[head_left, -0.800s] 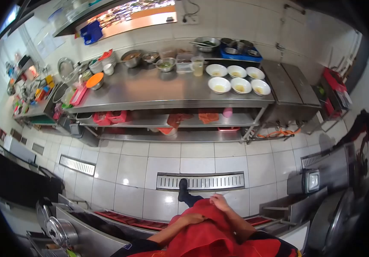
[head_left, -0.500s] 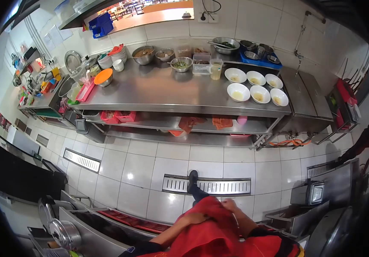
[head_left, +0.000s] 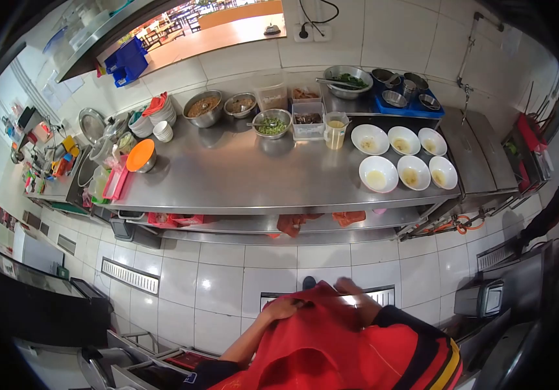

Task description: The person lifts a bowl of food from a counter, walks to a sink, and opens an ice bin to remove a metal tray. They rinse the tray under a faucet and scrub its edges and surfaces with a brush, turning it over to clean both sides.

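A red apron (head_left: 315, 325) hangs down my front, its lower part bunched up and raised. My left hand (head_left: 284, 307) is closed on the cloth at its left side, with the fingertips partly hidden in the folds. Beside the apron's right edge is my right hand (head_left: 351, 292), smeared by motion, so its fingers cannot be made out. One dark shoe (head_left: 308, 282) shows on the floor just beyond the apron.
Ahead runs a steel counter (head_left: 247, 185). On its right stand several white bowls (head_left: 378, 174) with a little liquid, near a jug (head_left: 335, 133) and a bowl of chopped greens (head_left: 271, 123). Floor drains (head_left: 130, 275) lie below. Another person's dark leg (head_left: 539, 224) shows at right.
The counter now looks nearer and lower in view. My left hand has risen with the apron cloth, which now covers most of my leg. My right hand has moved up and is blurred.
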`<action>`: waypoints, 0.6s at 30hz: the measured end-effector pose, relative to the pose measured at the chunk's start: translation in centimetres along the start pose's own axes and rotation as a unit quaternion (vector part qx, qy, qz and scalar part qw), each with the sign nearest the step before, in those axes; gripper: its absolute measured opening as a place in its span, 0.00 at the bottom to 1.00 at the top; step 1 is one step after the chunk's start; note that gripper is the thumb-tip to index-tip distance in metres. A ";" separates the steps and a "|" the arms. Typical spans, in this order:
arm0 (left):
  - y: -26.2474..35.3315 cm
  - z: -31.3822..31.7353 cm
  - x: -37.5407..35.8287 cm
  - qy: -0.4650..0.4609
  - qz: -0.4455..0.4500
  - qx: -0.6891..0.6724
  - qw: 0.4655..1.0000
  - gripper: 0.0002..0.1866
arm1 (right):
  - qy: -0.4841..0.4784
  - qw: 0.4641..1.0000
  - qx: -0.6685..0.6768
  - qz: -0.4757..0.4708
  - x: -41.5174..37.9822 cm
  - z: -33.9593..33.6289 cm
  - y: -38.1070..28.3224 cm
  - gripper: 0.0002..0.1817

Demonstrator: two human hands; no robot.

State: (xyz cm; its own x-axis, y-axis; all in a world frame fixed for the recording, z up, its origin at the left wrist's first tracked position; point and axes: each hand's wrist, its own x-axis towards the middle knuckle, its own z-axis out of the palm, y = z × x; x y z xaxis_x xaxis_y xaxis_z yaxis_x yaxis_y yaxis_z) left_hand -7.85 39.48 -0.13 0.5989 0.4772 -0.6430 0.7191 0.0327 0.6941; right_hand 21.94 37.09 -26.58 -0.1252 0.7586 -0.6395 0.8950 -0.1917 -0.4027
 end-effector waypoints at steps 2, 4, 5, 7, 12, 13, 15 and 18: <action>1.1 -2.8 0.7 0.001 -0.035 0.019 0.999 0.27 | 0.034 0.999 -0.006 -0.021 3.4 -3.6 -2.4 0.21; 2.2 -5.1 1.6 0.005 -0.021 0.010 1.000 0.29 | 0.098 0.994 0.016 -0.050 6.2 -6.9 -4.3 0.19; 2.3 -6.1 1.9 0.008 -0.013 0.005 1.000 0.30 | 0.131 0.989 0.038 -0.060 7.1 -8.5 -5.7 0.19; 1.6 -8.2 3.2 -0.023 0.043 0.012 0.999 0.29 | 0.122 0.984 0.117 -0.051 8.2 -11.9 -8.9 0.18; 4.2 -16.2 2.7 0.001 0.077 0.004 0.997 0.30 | 0.001 0.966 0.249 -0.063 8.9 -17.1 -17.5 0.19; 3.2 -17.5 3.4 0.003 0.093 0.001 0.996 0.30 | -0.007 0.963 0.247 -0.107 8.5 -18.3 -19.2 0.19; 0.6 -20.4 5.2 0.004 0.125 0.002 0.992 0.29 | -0.020 0.949 0.248 -0.194 7.6 -21.5 -23.1 0.18; 0.0 -27.2 4.9 -0.014 0.131 0.002 0.991 0.26 | -0.004 0.943 0.262 -0.206 8.7 -25.3 -27.8 0.15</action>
State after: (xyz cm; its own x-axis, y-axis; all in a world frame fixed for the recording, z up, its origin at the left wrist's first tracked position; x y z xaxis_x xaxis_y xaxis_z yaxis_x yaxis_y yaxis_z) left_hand -14.48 65.72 5.51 0.7755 0.4437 -0.4491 0.5383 -0.0929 0.8376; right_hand 6.79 64.72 -4.37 -0.4209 0.8319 -0.3617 0.4351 -0.1647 -0.8852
